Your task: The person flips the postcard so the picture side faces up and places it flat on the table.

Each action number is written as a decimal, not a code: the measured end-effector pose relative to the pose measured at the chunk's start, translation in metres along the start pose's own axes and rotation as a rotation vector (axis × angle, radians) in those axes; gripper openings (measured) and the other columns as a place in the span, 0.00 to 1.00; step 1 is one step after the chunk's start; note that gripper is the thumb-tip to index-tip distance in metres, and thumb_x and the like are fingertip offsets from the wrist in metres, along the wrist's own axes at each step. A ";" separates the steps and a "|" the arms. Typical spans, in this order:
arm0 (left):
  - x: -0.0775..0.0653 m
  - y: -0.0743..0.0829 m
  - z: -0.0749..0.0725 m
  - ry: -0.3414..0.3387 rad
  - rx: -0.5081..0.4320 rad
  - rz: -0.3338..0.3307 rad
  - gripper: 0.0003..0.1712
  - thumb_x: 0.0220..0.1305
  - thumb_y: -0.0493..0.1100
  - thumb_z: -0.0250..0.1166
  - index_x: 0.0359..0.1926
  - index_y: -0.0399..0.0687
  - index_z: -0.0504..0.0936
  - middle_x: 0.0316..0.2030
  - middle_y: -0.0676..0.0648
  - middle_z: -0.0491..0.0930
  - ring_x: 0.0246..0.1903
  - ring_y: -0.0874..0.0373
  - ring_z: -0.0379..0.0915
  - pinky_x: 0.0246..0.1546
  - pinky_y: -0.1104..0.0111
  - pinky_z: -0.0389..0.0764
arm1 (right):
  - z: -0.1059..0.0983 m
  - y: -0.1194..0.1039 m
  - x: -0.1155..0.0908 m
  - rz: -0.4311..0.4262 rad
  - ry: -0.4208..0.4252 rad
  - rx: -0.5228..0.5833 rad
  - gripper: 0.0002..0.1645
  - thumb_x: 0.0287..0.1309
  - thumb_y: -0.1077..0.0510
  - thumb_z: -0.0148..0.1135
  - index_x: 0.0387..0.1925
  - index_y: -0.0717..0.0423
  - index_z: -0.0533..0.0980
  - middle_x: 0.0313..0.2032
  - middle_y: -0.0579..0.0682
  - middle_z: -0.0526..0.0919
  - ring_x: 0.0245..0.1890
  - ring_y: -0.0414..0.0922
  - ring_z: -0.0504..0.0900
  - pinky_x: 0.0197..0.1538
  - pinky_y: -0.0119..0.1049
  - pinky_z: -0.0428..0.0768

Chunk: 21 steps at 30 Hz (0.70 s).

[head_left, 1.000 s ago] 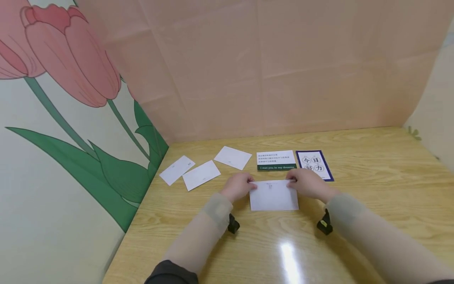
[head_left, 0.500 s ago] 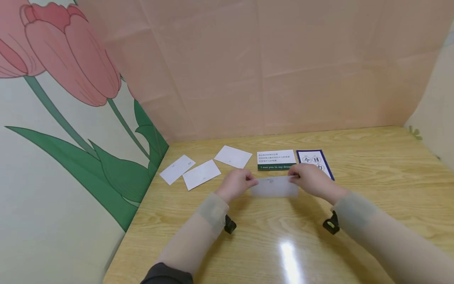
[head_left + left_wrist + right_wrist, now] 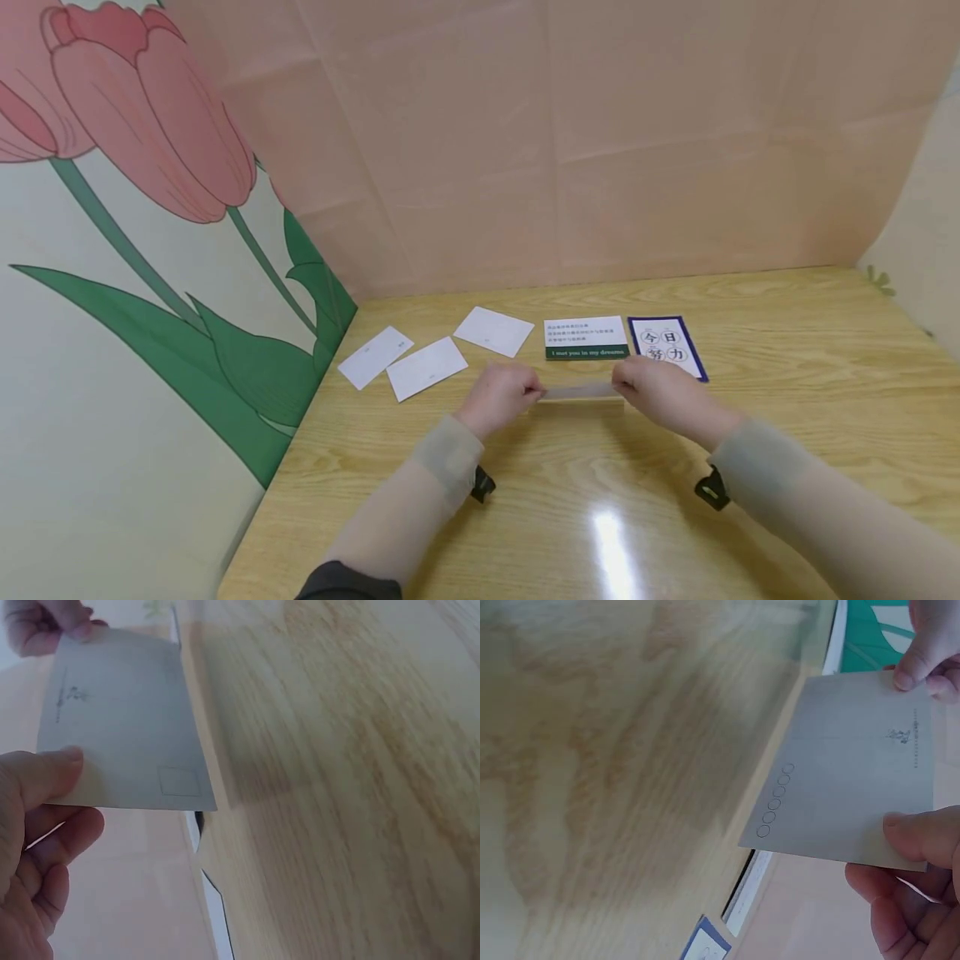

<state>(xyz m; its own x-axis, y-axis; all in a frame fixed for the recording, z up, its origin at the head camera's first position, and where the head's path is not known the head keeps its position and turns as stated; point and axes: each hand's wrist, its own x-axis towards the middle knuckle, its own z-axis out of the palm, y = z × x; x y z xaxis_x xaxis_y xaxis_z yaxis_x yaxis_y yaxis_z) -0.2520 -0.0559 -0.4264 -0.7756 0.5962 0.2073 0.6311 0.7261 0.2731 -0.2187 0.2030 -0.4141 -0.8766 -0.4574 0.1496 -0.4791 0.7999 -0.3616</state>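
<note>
Though it shows almost edge-on from the head, a white postcard spans the gap between both hands, tilted, its lower long edge close to the table; cannot tell whether it touches. Left hand pinches one short end, thumb on the printed face, fingers curled behind; right hand grips the other end likewise. Printed face, seen from the wrists: small dark emblem near the upper edge, square outline at one lower corner, row of circles toward the other. Beyond the postcard, flat on the table, a green-banded card reading "I met you in my dreams"; beside it a blue-bordered card with circled characters, partly covered by the right hand. Off to the left, three nearly plain white cards lying askew, two with corners close together. Black device under each wrist, pale sleeves above. Behind the table, a creased pinkish sheet; at left, a wall painted with pink tulips and green leaves
</note>
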 end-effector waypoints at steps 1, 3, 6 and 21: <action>-0.001 0.000 0.000 0.001 0.021 0.017 0.03 0.61 0.44 0.68 0.31 0.53 0.87 0.27 0.60 0.81 0.26 0.70 0.72 0.29 0.79 0.72 | 0.001 0.000 -0.002 -0.011 0.002 -0.011 0.07 0.62 0.65 0.60 0.30 0.50 0.78 0.28 0.42 0.77 0.27 0.38 0.72 0.31 0.36 0.74; -0.003 0.001 0.002 -0.002 0.060 0.045 0.03 0.61 0.43 0.68 0.32 0.54 0.88 0.29 0.59 0.83 0.28 0.69 0.75 0.33 0.77 0.73 | 0.004 0.000 -0.004 -0.048 0.012 -0.038 0.07 0.59 0.65 0.62 0.30 0.50 0.79 0.29 0.41 0.77 0.28 0.37 0.73 0.32 0.35 0.75; -0.006 0.002 0.005 -0.009 0.120 0.086 0.03 0.61 0.44 0.68 0.33 0.54 0.88 0.30 0.59 0.84 0.31 0.68 0.77 0.39 0.74 0.74 | 0.008 0.002 -0.007 -0.090 0.023 -0.071 0.07 0.57 0.65 0.65 0.30 0.49 0.79 0.28 0.39 0.76 0.27 0.36 0.73 0.31 0.34 0.76; -0.017 0.002 0.016 -0.079 0.132 0.128 0.05 0.61 0.45 0.68 0.36 0.54 0.89 0.32 0.58 0.85 0.32 0.68 0.78 0.44 0.72 0.74 | 0.023 0.008 -0.017 -0.111 -0.032 -0.005 0.14 0.54 0.65 0.66 0.23 0.43 0.75 0.25 0.37 0.72 0.25 0.34 0.68 0.29 0.30 0.72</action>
<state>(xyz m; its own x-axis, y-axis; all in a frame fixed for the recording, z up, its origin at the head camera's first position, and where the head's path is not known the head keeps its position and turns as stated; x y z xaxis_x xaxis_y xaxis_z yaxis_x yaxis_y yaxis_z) -0.2368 -0.0590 -0.4443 -0.6889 0.7077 0.1566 0.7246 0.6781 0.1229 -0.2064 0.2086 -0.4406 -0.8163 -0.5552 0.1594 -0.5734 0.7455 -0.3397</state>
